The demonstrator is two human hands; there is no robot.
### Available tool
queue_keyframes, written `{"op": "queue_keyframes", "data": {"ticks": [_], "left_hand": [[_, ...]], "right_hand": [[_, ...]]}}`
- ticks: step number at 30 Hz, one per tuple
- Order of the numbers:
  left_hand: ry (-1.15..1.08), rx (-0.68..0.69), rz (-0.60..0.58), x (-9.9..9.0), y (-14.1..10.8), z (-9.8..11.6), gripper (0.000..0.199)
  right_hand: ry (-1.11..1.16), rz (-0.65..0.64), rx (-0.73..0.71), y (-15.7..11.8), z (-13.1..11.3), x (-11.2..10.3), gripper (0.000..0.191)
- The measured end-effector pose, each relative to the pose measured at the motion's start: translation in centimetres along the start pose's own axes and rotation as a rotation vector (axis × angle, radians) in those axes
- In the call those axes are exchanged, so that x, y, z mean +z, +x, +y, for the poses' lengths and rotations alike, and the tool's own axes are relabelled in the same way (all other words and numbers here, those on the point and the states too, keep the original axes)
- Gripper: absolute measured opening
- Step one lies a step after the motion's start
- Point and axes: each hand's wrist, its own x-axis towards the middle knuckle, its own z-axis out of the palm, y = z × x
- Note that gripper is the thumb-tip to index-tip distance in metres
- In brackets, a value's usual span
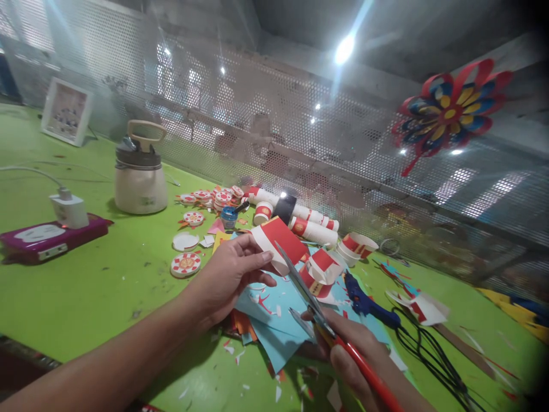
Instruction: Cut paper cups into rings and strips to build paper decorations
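Pinched between the thumb and fingers of my left hand point(238, 272) is a curved piece of red and white paper cup point(283, 243), held above the sheets. My right hand point(358, 349) grips a pair of scissors point(315, 306) by red handles, with the blades apart. One blade reaches up to the front of the cup piece; I cannot tell whether it touches. Beneath both hands lie light blue paper sheets point(274, 337) with scraps on them. More cut red and white cup pieces point(323, 266) rest just right of the one I hold.
A blue glue gun point(371, 303) with a coiled black cable lies to the right. Stacked paper cups point(315, 229) and round red-white discs point(186, 264) sit farther back. Leftward are a lidded pot point(140, 186) and a purple power strip point(55, 237). Perforated mesh point(274, 126) borders the green table point(141, 337).
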Motion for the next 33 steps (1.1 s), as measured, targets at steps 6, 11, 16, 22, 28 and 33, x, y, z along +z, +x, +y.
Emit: {"op": "queue_keyframes", "data": {"ticks": [6,11,16,22,28,33], "left_hand": [[0.012,-0.013,0.015,0.1,0.0,-0.1,0.007],[0.052,-0.029,0.043,0.1,0.0,0.1,0.006],[0.075,-0.021,0.043,0.1,0.0,0.1,0.006],[0.09,-0.008,0.053,0.2,0.0,0.0,0.007],[0.037,-0.001,0.042,0.3,0.1,-0.1,0.013],[0.035,0.001,0.028,0.2,0.1,-0.1,0.009]], "right_hand": [[-0.047,0.021,0.005,-0.2,0.3,0.1,0.054],[-0.045,0.011,-0.015,-0.2,0.6,0.1,0.051],[-0.034,-0.002,-0.005,-0.1,0.5,0.1,0.052],[-0.052,0.042,-0.003,-0.1,-0.3,0.2,0.053],[-0.078,0.036,0.024,-0.3,-0.5,0.2,0.055],[-0.079,0.027,0.066,-0.5,-0.2,0.3,0.056]]}}
